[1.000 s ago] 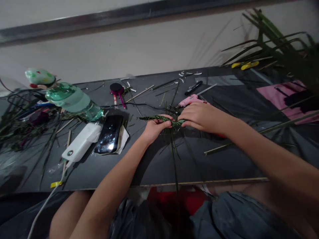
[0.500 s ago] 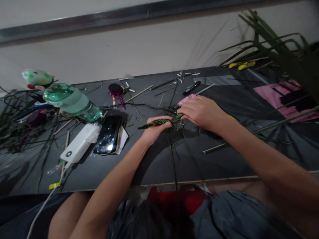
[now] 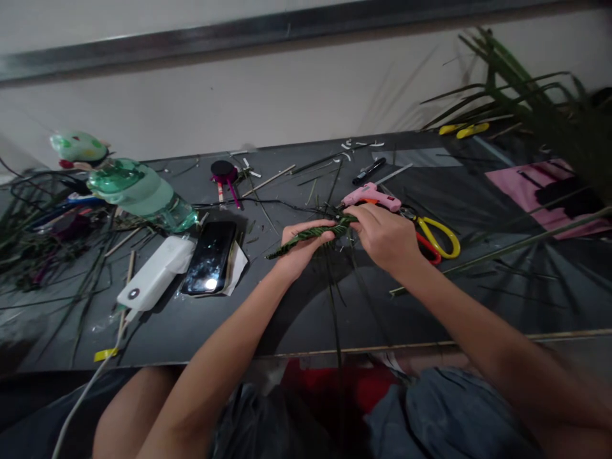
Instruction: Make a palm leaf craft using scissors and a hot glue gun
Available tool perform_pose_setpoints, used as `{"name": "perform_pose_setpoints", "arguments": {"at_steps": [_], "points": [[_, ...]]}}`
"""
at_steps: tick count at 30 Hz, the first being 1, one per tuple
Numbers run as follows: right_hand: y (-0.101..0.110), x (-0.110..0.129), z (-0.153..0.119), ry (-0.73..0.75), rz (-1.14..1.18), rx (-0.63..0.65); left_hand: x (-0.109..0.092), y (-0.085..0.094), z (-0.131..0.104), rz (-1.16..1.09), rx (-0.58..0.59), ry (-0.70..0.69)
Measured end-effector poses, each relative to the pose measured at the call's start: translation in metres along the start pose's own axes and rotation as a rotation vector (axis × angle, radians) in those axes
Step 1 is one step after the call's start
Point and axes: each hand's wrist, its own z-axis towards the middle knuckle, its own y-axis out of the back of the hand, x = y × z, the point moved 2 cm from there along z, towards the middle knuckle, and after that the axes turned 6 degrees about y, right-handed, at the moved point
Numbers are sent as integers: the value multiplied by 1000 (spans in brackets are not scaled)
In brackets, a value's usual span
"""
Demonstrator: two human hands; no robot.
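Head view: twist could unravel if left hand point(image 3: 302, 248) slackens while right hand point(image 3: 386, 234) pulls; uneven tension could split braid point(image 3: 308, 236). Loose strand point(image 3: 333, 306), trailing toward near edge of counter point(image 3: 287, 319), could snag. Glue gun point(image 3: 370, 195) sits just beyond right hand, could get knocked. Braid lies across left hand, clamped between thumb and fingers, dark tip jutting out leftward; right fingers pinch other end, tips partly hidden.

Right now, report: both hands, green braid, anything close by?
Left hand gripping green braid; right hand pinching its right end. Braid slanting, left tip free. Pink glue gun just beyond right hand, yellow-handled tool close by.
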Motion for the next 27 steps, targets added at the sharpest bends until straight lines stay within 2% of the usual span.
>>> {"name": "perform_pose_setpoints", "arguments": {"at_steps": [5, 10, 15, 20, 23, 27], "points": [[16, -11, 2, 31, 224, -99, -9, -6, -2, -212, -51, 78], [24, -33, 6, 102, 300, 76, -9, -6, 1, -263, -60, 80], [14, -35, 6, 166, 280, 74, -5, -5, 3, -283, 12, 128], [7, -35, 3, 162, 242, 6, 0, 2, 3, -133, 82, 127], [9, -34, 1, 187, 235, -40, 1, 3, 1, -11, 133, 72], [9, -30, -1, 217, 224, -92, -7, 2, -1, 151, 167, -14]]}}
